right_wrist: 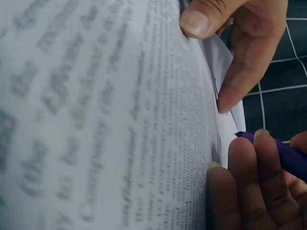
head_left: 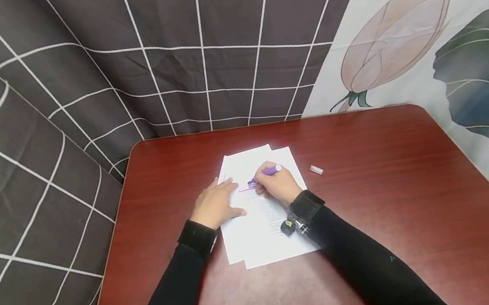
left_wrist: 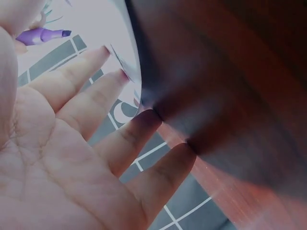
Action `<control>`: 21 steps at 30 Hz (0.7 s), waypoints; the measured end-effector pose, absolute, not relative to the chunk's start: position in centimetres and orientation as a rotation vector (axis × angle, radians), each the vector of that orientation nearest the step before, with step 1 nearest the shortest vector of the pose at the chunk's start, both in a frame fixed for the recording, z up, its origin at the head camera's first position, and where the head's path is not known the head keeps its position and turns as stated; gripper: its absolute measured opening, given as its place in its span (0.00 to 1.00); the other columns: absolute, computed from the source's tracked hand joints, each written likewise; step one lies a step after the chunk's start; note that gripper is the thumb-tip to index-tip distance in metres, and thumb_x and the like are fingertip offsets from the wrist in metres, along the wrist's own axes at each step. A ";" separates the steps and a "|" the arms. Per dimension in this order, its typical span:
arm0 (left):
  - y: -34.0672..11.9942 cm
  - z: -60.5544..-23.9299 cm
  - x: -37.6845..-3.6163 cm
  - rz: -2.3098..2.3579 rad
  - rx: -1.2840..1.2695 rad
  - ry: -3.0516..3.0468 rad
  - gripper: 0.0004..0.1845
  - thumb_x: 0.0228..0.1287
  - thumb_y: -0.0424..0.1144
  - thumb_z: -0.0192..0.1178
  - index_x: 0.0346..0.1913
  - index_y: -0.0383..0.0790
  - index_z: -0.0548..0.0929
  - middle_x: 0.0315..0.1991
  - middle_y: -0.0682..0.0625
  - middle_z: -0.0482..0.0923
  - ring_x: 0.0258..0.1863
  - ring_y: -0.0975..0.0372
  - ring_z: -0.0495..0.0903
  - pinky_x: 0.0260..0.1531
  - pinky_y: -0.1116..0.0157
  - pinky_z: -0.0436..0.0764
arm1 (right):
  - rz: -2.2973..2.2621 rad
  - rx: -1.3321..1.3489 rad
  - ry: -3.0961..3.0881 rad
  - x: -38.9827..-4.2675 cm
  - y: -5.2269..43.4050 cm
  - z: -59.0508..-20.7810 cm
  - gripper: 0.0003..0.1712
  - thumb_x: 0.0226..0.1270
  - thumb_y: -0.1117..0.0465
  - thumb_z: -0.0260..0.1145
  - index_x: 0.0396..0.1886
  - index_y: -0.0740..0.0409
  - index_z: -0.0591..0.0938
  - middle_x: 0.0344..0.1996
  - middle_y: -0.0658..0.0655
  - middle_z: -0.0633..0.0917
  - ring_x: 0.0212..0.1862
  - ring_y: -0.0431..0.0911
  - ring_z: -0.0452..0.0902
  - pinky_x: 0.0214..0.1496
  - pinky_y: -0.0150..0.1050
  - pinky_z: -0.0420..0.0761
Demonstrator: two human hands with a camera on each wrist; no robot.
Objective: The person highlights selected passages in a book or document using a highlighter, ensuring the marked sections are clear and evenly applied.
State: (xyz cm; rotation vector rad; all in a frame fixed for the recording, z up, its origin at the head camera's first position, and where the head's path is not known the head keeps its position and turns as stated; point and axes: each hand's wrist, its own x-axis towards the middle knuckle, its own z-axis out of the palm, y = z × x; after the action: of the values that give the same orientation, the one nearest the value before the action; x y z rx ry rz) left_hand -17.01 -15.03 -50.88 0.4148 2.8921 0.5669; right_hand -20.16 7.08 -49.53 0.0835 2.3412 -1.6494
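Observation:
Printed sheets of paper (head_left: 260, 238) lie overlapping on the table, with lines of text and purple strokes near the upper middle. My right hand (head_left: 278, 185) pinches a purple highlighter (head_left: 271, 170), its dark chisel tip close over the marked lines. In the left wrist view the highlighter (left_wrist: 45, 36) shows its tip uncapped. My left hand (head_left: 215, 203) rests spread on the left edge of the sheets, fingers straight; two fingertips (left_wrist: 156, 116) reach past the paper onto the table. Large print on the paper (right_wrist: 96, 120) fills the right wrist view, with the right fingers (right_wrist: 242, 155) beside it.
A small whitish cap (head_left: 316, 170) lies on the reddish-brown table (head_left: 394, 194), right of the papers. Dark grid-patterned cloth (head_left: 173, 69) hangs behind and at the left; a flower-printed cloth (head_left: 400, 34) hangs at the right. Both wrists wear black bands (head_left: 197, 237).

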 end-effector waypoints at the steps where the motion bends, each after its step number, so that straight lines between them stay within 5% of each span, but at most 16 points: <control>1: -15.1 -51.0 -17.1 0.550 0.427 2.903 0.47 0.60 0.60 0.85 0.80 0.47 0.82 0.84 0.44 0.77 0.87 0.37 0.70 0.82 0.32 0.73 | -1.629 0.074 2.370 -20.1 7.1 -49.6 0.05 0.76 0.58 0.68 0.38 0.54 0.86 0.26 0.50 0.90 0.31 0.42 0.85 0.35 0.33 0.80; 7: -15.0 -50.9 -17.0 0.567 0.414 2.898 0.47 0.60 0.60 0.85 0.80 0.48 0.83 0.84 0.45 0.76 0.88 0.38 0.69 0.83 0.32 0.72 | -1.476 -0.001 2.534 -19.7 7.2 -49.6 0.09 0.72 0.55 0.72 0.32 0.53 0.87 0.26 0.51 0.90 0.37 0.47 0.82 0.44 0.38 0.77; 21: -15.0 -51.1 -17.2 0.553 0.404 2.873 0.46 0.61 0.59 0.85 0.81 0.48 0.82 0.86 0.45 0.73 0.89 0.37 0.66 0.83 0.29 0.70 | -1.407 -0.025 2.569 -19.8 7.3 -49.7 0.11 0.72 0.52 0.73 0.31 0.52 0.88 0.27 0.51 0.91 0.36 0.48 0.80 0.42 0.40 0.77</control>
State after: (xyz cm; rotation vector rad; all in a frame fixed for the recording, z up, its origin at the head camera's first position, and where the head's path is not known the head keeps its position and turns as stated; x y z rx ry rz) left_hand -17.22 -14.99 -51.10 0.4039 2.8733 0.5529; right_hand -19.77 7.28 -49.72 -0.0246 2.5688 -1.4069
